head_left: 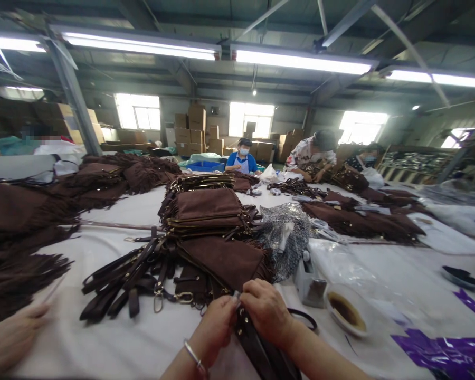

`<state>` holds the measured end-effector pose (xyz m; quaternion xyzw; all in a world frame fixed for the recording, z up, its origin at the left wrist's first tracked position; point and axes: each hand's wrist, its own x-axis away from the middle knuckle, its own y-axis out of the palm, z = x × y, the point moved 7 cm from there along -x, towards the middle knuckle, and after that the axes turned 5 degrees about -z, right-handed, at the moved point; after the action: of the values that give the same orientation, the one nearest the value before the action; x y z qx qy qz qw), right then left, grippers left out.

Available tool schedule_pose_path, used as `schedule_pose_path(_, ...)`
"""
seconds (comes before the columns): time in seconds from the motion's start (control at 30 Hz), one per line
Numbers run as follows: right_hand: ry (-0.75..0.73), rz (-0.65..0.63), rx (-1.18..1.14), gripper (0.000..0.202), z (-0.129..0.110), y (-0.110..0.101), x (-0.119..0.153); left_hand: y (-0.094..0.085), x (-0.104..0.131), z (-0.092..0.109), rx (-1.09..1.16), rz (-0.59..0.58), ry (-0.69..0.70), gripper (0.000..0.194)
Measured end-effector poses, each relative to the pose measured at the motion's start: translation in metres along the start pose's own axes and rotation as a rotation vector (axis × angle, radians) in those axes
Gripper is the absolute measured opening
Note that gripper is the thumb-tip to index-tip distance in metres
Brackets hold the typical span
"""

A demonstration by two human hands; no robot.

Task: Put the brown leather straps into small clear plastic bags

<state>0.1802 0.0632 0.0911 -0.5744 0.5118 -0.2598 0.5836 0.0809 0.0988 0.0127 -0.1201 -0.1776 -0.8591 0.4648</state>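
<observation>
Near: left hand (220,319) and right hand (266,309) meet, fingers pinched on the top end of a gold-studded, flat dark brown leather strap (255,345), over a white-covered desk (71,345). Beyond: fringed brown fabric bag (225,258), bundled dark straps (116,282). Farther: stacked brown zippered pouches (209,206).

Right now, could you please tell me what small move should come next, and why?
Perhaps steady the dark strap with the left hand beside the right hand, since both meet at its far end and its length trails toward you.
</observation>
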Motion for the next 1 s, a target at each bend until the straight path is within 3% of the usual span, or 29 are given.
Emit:
schedule_pose_path(0.17, 0.021, -0.048, 0.056, 0.014, 0.005, 0.011, -0.011, -0.002, 0.009, 0.026, -0.405, 0.131, 0.423, 0.038)
schedule_pose_path(0.33, -0.003, -0.155, 0.123, 0.006, 0.005, 0.012, -0.022, -0.001, 0.016, 0.029, -0.616, 0.136, 0.515, 0.029)
schedule_pose_path(0.57, -0.099, -0.193, 0.089, 0.018, 0.000, -0.001, -0.033, -0.005, 0.010, 0.020, -0.716, 0.154, 0.494, 0.034)
schedule_pose_path(0.8, -0.240, -0.243, 0.165, 0.008, 0.002, 0.021, -0.032, -0.007, 0.010, 0.024, -0.866, 0.180, 0.394, 0.038)
schedule_pose_path(1.0, -0.276, -0.147, 0.226, 0.006, -0.005, 0.019, -0.019, -0.009, 0.000, 0.015, -0.452, 0.028, 0.139, 0.031)
